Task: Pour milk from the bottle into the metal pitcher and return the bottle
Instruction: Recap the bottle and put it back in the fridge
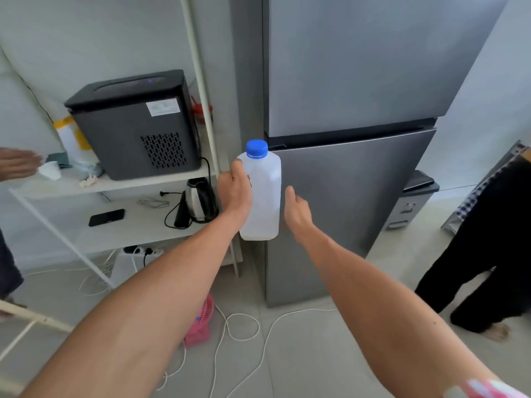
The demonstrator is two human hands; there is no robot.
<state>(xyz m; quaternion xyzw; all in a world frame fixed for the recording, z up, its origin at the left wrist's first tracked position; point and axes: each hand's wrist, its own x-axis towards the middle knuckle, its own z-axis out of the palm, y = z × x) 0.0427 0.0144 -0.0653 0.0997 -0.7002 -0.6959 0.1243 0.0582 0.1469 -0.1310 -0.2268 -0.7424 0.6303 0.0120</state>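
I hold a translucent white milk bottle (265,193) with a blue cap upright in front of the grey fridge (359,173). My left hand (234,191) grips the bottle's left side. My right hand (297,209) is stretched toward the left edge of the lower fridge door, fingers loosely extended, holding nothing. Both fridge doors are closed. No metal pitcher is in view.
A white shelf rack (115,182) at left carries a black ice maker (135,122), a kettle (198,201) and a phone (106,217). Another person's hand (18,165) reaches in at far left. A second person in black (488,239) stands at right. White cables and a pink fan (201,323) lie on the floor.
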